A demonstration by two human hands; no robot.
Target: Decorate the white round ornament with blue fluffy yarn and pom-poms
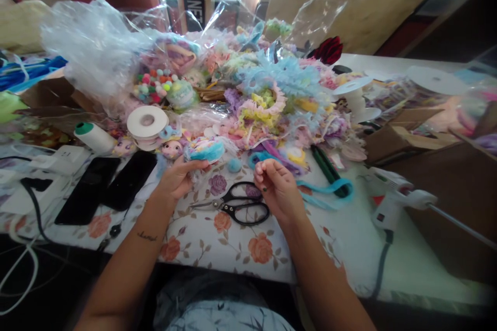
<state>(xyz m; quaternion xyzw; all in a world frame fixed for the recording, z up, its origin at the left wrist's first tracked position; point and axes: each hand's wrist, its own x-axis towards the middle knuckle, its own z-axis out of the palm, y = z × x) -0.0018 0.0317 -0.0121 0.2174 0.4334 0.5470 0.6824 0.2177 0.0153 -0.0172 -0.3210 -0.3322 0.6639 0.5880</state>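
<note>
My left hand (175,180) is closed on a small craft piece with light blue fluff (208,151) and clear wrap around it; its exact kind is not plain. Opposite it, my right hand (280,186) has its fingers curled together in a pinch; anything between them is hidden. Black-handled scissors (217,204) lie on the floral cloth (217,253) between the hands, the handles near my right hand. A small blue pompom (234,165) rests just beyond them. To the right of my right hand runs a looped light blue strip (330,202).
A heap of pastel ruffles (279,80) and plastic bags (93,41) fills the back. Left are two phones (87,191), a ribbon spool (147,121) and a thread cone (93,137). Right are a dark green cylinder (324,163), a glue gun (394,199) and a cardboard box (450,201).
</note>
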